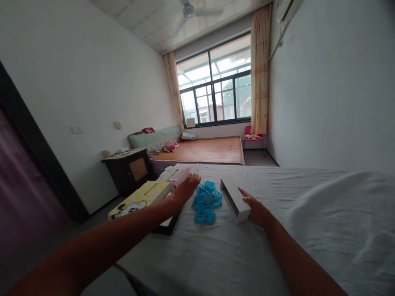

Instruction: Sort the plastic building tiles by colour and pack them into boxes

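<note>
A white open-sided cardboard box (236,201) stands on its edge on the pale sheet, its hollow side facing left. My right hand (254,207) grips it from the right, thumb near the top edge. To its left lies a heap of bright blue interlocking plastic pieces (208,201), several of them toothed like gears. My left hand (187,186) hovers beside the heap's upper left, its fingers bent and a little apart, with nothing visible in them. Just behind that hand is a see-through plastic case (180,174) with pinkish contents, partly covered by it.
A yellow-and-white cartoon box (145,197) sits left, with a dark-edged flat object (166,226) partly under my left forearm. Beyond the sheet-covered surface (277,185) are a bed with a brown mat (210,149), a dark cabinet (128,170) and a pink chair (253,137).
</note>
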The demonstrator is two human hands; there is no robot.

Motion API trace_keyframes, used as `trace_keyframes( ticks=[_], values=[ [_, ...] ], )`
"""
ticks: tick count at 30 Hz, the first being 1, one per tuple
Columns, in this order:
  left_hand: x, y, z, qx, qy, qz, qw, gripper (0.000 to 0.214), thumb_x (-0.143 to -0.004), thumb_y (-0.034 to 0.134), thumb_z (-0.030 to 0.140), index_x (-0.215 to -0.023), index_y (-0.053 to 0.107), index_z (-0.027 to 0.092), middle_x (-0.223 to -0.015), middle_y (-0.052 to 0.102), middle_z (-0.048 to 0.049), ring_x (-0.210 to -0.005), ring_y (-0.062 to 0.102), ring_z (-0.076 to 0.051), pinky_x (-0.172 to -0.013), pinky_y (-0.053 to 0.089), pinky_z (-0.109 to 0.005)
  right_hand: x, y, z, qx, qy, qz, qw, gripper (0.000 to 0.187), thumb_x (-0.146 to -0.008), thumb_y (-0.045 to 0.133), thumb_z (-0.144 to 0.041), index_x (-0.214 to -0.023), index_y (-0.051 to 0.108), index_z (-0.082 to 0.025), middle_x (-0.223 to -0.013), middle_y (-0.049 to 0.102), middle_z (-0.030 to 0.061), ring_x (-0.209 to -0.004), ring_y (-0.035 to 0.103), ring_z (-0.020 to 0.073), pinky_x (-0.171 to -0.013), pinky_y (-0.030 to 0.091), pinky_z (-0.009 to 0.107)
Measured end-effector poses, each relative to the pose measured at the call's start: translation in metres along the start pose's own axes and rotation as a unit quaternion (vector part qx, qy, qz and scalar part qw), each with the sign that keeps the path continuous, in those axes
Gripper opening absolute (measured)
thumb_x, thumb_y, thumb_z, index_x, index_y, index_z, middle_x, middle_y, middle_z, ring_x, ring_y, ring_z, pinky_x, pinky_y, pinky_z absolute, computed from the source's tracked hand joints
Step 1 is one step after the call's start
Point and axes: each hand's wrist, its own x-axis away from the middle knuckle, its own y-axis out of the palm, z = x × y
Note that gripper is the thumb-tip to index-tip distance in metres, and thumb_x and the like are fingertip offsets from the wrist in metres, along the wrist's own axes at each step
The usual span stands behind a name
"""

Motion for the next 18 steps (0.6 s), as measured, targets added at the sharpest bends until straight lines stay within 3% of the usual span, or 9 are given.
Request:
trace_keyframes(
  ticks=[3, 7, 10, 13, 16, 18],
  values=[
    [-0.001, -0.018, -0.015, 0.034, -0.062, 0.008, 0.997, 0.059, -0.084, 0.033, 0.008, -0.141, 0.035, 0.025, -0.144, 0.038, -0.0077, -0.138, 0.021, -0.028, -0.112, 0.015, -0.052, -0.001, -0.001, 0.001, 0.008, -0.001, 0.007, 1.0, 0.055, -0.072, 0.059, -0.032, -0.126, 0.051, -0.026, -0.119, 0.064, 0.0028, -0.095, 0.064, 0.0224, -0.077, 0.05, 0.031],
    [0.001, -0.03, -0.012, 0.029, -0.143, 0.095, 0.985, 0.071, -0.073, 0.061, 0.027, -0.139, 0.034, 0.026, -0.147, 0.029, -0.0089, -0.134, 0.02, -0.037, -0.107, 0.019, -0.055, -0.002, -0.009, -0.004, -0.025, -0.031, 0.053, 0.998, 0.055, -0.073, 0.057, -0.033, -0.127, 0.049, -0.027, -0.111, 0.068, 0.0012, -0.094, 0.064, 0.0241, -0.079, 0.051, 0.036],
    [-0.003, -0.018, 0.023, 0.08, -0.201, 0.127, 0.968, 0.086, -0.064, 0.069, 0.044, -0.14, 0.034, 0.024, -0.144, 0.032, -0.0116, -0.127, 0.028, -0.037, -0.102, 0.029, -0.05, -0.001, -0.028, -0.013, -0.059, -0.09, 0.134, 0.985, 0.054, -0.074, 0.056, -0.04, -0.126, 0.051, -0.024, -0.093, 0.072, 0.0012, -0.086, 0.066, 0.025, -0.08, 0.051, 0.04],
    [-0.015, 0.007, 0.075, 0.164, -0.211, 0.123, 0.956, 0.085, -0.064, 0.066, 0.053, -0.139, 0.037, 0.024, -0.142, 0.035, -0.009, -0.126, 0.031, -0.034, -0.102, 0.031, -0.045, 0.003, -0.05, -0.022, -0.067, -0.147, 0.204, 0.965, 0.054, -0.074, 0.054, -0.046, -0.122, 0.054, -0.022, -0.084, 0.072, 0.0019, -0.08, 0.066, 0.0256, -0.08, 0.051, 0.044],
    [-0.031, 0.035, 0.123, 0.244, -0.222, 0.101, 0.939, 0.084, -0.064, 0.065, 0.058, -0.137, 0.04, 0.022, -0.142, 0.035, -0.0107, -0.126, 0.032, -0.035, -0.1, 0.033, -0.047, 0.01, -0.064, -0.028, -0.045, -0.198, 0.228, 0.952, 0.054, -0.076, 0.049, -0.05, -0.124, 0.053, -0.025, -0.089, 0.072, 0.0008, -0.083, 0.066, 0.0263, -0.081, 0.05, 0.046],
    [-0.04, 0.052, 0.145, 0.291, -0.234, 0.073, 0.925, 0.09, -0.063, 0.063, 0.064, -0.137, 0.04, 0.019, -0.142, 0.036, -0.013, -0.127, 0.03, -0.036, -0.1, 0.033, -0.048, 0.013, -0.064, -0.031, -0.045, -0.206, 0.237, 0.948, 0.051, -0.078, 0.047, -0.049, -0.123, 0.053, -0.027, -0.091, 0.072, -0.0002, -0.085, 0.066, 0.0263, -0.082, 0.05, 0.047]
  ],
)
